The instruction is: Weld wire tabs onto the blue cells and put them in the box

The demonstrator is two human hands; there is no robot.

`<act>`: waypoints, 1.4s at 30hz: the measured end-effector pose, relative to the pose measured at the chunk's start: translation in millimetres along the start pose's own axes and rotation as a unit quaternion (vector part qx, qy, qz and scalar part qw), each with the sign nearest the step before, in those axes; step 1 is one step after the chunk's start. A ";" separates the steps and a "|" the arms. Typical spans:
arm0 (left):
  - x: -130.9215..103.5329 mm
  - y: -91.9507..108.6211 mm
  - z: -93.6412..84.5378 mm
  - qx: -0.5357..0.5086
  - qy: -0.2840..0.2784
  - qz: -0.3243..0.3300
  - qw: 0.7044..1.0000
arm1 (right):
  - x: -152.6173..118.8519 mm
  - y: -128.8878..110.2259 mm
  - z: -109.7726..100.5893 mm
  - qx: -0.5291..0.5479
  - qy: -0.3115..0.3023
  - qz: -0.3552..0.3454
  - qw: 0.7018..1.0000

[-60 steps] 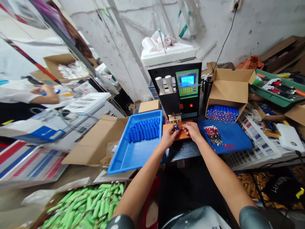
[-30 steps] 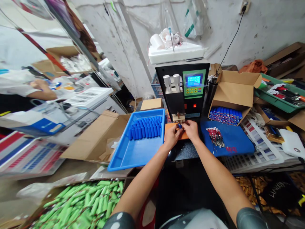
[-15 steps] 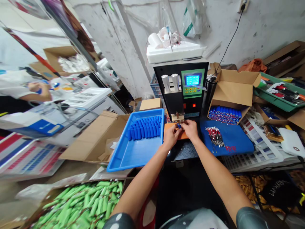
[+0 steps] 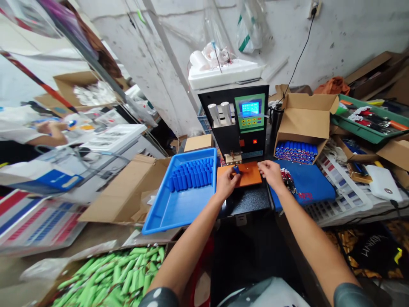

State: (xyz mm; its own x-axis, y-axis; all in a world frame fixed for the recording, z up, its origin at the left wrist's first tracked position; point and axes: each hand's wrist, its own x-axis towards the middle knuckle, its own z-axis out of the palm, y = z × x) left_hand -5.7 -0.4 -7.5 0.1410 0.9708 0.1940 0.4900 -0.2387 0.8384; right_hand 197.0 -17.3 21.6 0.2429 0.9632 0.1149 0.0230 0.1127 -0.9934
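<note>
My left hand point(image 4: 225, 185) is closed around a small blue battery cell point(image 4: 236, 169). It holds the cell just under the electrodes of a black spot welder point(image 4: 249, 146) with a lit screen. Beneath lies an orange board point(image 4: 251, 175). At the board's right edge is my right hand point(image 4: 271, 174), fingers pinched together; whatever they hold is too small to make out. Beside that hand, a bundle of red and black wire leads point(image 4: 288, 181) rests on a blue pad point(image 4: 315, 181), partly hidden by the wrist.
On the left stands a blue tray point(image 4: 161, 219) with rows of blue cells point(image 4: 191, 175). An open carton point(image 4: 305, 121) of cells is behind the pad. Green-wrapped packs point(image 4: 111, 277) fill a box at lower left. Another person's hands point(image 4: 53, 130) are far left.
My right hand has left the cell and moved right, to the board's edge near the wire leads. My left hand still holds the cell at the welder. The view has shifted slightly.
</note>
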 end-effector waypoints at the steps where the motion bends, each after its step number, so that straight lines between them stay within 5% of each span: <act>1: -0.1 0.1 -0.4 0.000 -0.002 -0.003 1.000 | 1.0 0.5 -18.5 0.004 0.028 0.006 1.000; 7: -12.9 12.2 -2.3 0.058 -0.030 0.073 0.995 | 3.8 30.4 -135.8 -0.039 0.224 -0.027 0.973; 11: -10.7 41.0 16.4 0.138 0.003 0.157 0.978 | -6.6 60.3 -179.6 -0.126 0.287 -0.062 0.948; 18: 58.9 103.2 105.8 0.233 0.008 0.243 0.941 | -17.5 75.7 -182.3 -0.143 0.258 -0.068 0.953; 25: 122.4 125.1 170.3 0.365 0.004 0.215 0.906 | -17.8 76.0 -184.4 -0.121 0.258 -0.065 0.956; 30: 130.5 123.0 187.9 0.413 -0.028 0.176 0.893 | -18.1 76.9 -184.5 -0.106 0.256 -0.061 0.959; 42: 129.0 111.4 190.8 0.425 -0.055 0.200 0.881 | -19.2 75.6 -184.0 -0.089 0.260 -0.052 0.960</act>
State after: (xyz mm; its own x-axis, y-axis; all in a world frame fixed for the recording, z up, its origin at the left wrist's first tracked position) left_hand 231.3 93.8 13.8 0.5080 0.8084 0.2973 0.8428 -0.5377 0.0220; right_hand 372.5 -72.2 -56.7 0.6800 0.6923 0.2416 0.2278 0.1137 -0.9670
